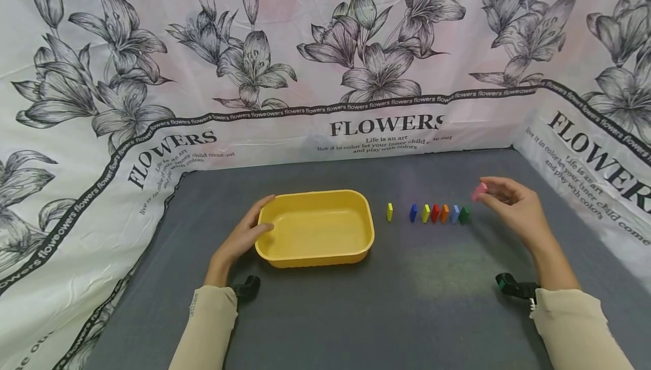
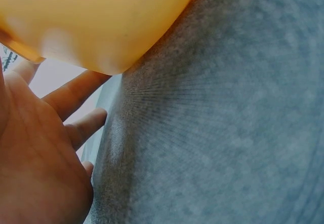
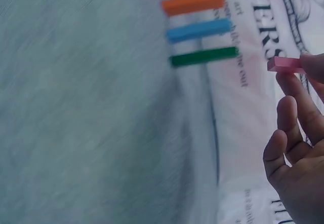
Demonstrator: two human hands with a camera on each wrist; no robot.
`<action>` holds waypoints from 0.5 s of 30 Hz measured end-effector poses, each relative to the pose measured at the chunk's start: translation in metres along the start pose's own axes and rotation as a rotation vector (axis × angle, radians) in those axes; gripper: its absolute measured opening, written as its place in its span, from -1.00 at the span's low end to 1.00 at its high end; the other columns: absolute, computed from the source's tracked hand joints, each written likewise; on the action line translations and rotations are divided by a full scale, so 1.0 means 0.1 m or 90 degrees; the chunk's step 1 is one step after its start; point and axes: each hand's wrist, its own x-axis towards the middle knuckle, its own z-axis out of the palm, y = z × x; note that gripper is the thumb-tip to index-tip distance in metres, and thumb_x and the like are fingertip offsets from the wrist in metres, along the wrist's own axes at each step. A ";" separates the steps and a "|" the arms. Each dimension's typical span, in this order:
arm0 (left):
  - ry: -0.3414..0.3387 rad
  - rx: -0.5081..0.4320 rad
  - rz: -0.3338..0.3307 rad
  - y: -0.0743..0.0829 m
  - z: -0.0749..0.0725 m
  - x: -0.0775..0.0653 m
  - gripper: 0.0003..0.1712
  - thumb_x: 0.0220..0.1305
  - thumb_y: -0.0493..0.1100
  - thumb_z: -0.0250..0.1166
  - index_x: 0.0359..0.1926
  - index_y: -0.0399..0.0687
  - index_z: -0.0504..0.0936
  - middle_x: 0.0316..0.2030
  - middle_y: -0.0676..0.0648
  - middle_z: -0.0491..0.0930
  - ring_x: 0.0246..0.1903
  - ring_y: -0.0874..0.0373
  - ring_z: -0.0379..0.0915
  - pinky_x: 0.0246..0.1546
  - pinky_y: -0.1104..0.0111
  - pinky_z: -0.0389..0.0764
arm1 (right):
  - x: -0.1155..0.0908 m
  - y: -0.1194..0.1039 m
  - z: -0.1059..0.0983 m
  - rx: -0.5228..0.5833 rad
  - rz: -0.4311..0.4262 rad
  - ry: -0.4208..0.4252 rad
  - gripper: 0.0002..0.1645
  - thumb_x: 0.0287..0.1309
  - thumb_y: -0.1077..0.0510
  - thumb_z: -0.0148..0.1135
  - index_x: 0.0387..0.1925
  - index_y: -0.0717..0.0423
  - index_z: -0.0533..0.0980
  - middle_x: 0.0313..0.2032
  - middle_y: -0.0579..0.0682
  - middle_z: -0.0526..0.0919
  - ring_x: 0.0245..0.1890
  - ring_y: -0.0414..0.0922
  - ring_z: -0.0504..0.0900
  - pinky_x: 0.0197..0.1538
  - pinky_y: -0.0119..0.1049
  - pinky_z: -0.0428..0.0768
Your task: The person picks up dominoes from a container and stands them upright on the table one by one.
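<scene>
My left hand (image 1: 238, 239) holds the left end of a yellow plastic basin (image 1: 319, 259), thumb over the rim and fingers along the outside. In the left wrist view the basin's wall (image 2: 101, 26) hangs over the fingers. My right hand (image 1: 519, 212) pinches a pink domino block (image 3: 284, 65) between thumb and finger, raised off the table. Left of it several dominoes stand upright in a row, from a green domino (image 1: 464, 215) and a light blue domino (image 1: 455, 214) through orange (image 1: 445, 213), red (image 1: 435, 213) and yellow to a dark blue domino (image 1: 413, 212).
A lone yellow domino (image 1: 390, 212) stands between the basin and the row, apart from both. The grey table (image 1: 356, 313) is bordered at the back and sides by a white flower-printed cloth (image 1: 285, 144). Black wrist cameras sit at both cuffs.
</scene>
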 end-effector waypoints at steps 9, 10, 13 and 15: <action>-0.001 -0.006 -0.005 0.02 0.01 0.00 -0.22 0.47 -0.17 0.15 0.59 0.31 0.08 0.59 -0.09 0.06 0.44 -0.17 0.23 0.41 -0.13 0.32 | -0.04 0.29 -0.05 -0.056 -0.003 -0.107 -0.56 0.33 0.13 0.34 0.16 0.24 0.53 -0.24 -0.67 0.59 -0.27 -0.61 0.60 -0.29 -0.55 0.58; 0.000 -0.006 -0.006 0.02 0.01 0.00 -0.22 0.47 -0.16 0.15 0.59 0.32 0.09 0.59 -0.09 0.05 0.44 -0.16 0.22 0.41 -0.12 0.32 | -0.04 0.30 -0.05 -0.059 -0.003 -0.114 -0.54 0.33 0.14 0.33 0.17 0.29 0.52 -0.25 -0.65 0.60 -0.27 -0.61 0.60 -0.30 -0.53 0.58; -0.001 -0.005 -0.008 0.03 0.01 -0.01 -0.23 0.47 -0.15 0.15 0.59 0.33 0.08 0.59 -0.08 0.04 0.44 -0.17 0.22 0.41 -0.12 0.32 | -0.03 0.31 -0.04 -0.079 -0.001 -0.130 -0.53 0.34 0.15 0.32 0.17 0.33 0.51 -0.25 -0.47 0.70 -0.28 -0.57 0.62 -0.31 -0.48 0.61; 0.000 -0.004 -0.011 0.03 0.01 -0.01 -0.23 0.47 -0.14 0.15 0.58 0.33 0.09 0.59 -0.08 0.04 0.44 -0.16 0.21 0.41 -0.12 0.32 | -0.02 0.30 -0.04 -0.095 0.003 -0.137 -0.56 0.35 0.15 0.30 0.16 0.31 0.52 -0.23 -0.21 0.78 -0.29 -0.54 0.64 -0.31 -0.45 0.62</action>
